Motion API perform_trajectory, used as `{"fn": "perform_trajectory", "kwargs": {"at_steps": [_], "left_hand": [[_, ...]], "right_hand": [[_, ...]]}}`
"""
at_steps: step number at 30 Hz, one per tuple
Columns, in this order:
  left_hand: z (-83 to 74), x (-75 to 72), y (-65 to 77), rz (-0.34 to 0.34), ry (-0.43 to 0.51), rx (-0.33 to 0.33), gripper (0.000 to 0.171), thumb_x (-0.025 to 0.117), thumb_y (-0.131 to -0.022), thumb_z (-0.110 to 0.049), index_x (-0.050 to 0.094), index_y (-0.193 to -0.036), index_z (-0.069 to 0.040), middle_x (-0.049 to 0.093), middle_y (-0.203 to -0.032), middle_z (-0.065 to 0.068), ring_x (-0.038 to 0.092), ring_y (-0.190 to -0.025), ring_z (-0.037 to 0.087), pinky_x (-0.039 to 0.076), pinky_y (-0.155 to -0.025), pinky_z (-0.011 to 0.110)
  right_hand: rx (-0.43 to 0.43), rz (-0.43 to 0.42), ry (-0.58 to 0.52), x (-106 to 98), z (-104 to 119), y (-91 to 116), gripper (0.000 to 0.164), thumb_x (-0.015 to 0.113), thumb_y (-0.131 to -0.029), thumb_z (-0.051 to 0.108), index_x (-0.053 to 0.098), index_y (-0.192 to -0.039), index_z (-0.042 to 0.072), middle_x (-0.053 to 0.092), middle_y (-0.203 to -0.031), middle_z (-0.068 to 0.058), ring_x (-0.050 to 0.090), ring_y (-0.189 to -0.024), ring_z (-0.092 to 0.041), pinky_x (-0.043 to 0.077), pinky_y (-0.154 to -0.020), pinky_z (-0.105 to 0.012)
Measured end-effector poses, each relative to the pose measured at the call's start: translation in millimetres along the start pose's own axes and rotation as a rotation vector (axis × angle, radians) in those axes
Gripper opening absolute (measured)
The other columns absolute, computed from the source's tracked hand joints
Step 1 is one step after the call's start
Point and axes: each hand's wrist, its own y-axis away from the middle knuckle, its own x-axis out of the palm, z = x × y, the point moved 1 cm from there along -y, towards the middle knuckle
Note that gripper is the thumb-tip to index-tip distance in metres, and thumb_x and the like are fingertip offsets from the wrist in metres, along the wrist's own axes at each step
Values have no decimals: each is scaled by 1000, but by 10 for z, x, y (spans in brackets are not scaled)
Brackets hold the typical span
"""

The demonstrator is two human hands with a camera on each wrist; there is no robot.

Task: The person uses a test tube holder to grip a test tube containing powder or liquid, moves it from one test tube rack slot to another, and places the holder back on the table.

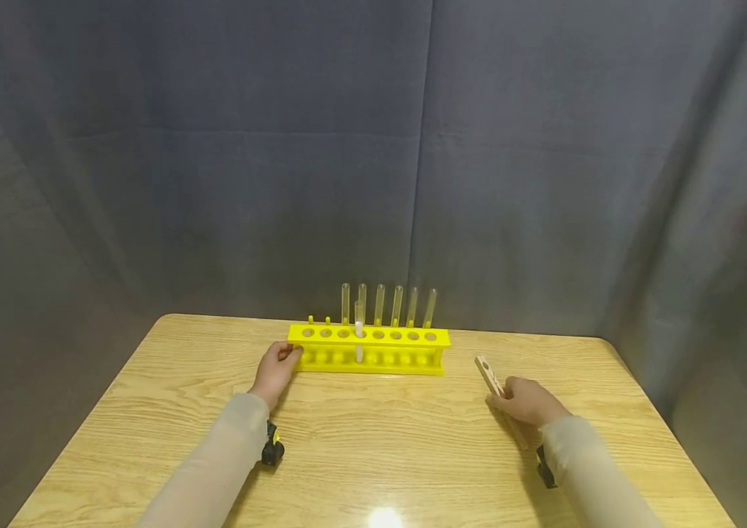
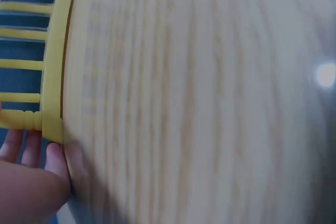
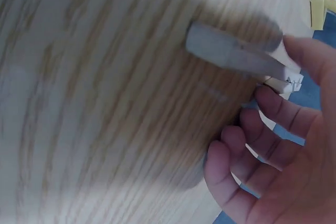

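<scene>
1. Head view: your pale sleeves [image 1: 204, 466] are nearest, over the wood-grained surface [image 1: 373, 433], with a black device [image 1: 272, 450] at each wrist.
2. Your right grip [image 1: 528, 402] is at the wooden clamp [image 1: 490, 377], which slants away from you and to the left, on the right part of the surface. Thumb and forefinger lie on either side of it; whether they pinch the wood or only frame it, you cannot tell, even from the right wrist view.
3. Your left grip [image 1: 274, 372] holds the left end of the yellow rack [image 1: 386, 342]; in the left wrist view the thumb sits low against the end of the base.
4. The rack stands toward the far side of the surface, well apart from the clamp. One tube with white contents [image 1: 358, 327] stands in its fourth hole from the left.
5. Six clear tubes [image 1: 380, 302] rise along the rack's back, and two bare pegs [image 1: 328, 320] show to their left.
6. A dark grey curtain [image 1: 281, 183] hangs behind the surface.
</scene>
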Motion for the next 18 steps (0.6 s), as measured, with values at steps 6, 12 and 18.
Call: {"fn": "perform_trajectory", "kwargs": {"at_steps": [6,12,18], "left_hand": [[25,2,-12,21,-2,-36,50,50,-108,-27,43,-142,8,44,-145,29,42,-134,42,35,-113,54],[8,21,0,15,-4,-14,44,50,-108,-27,45,-137,7,47,-140,27,45,-130,40,37,-110,53],[-1,24,29,8,-20,-11,45,48,-109,-28,46,-138,6,48,-141,27,45,-131,41,37,-111,52]], "right_hand": [[17,10,74,42,17,-24,27,61,-100,29,53,-85,8,54,-75,-4,51,-65,-18,44,-57,-32],[22,-20,101,76,7,-37,26,60,-100,30,54,-85,10,54,-74,-2,52,-64,-18,45,-56,-33],[44,-57,125,103,9,-42,26,61,-98,33,55,-82,14,55,-72,0,52,-63,-17,43,-54,-33]]}}
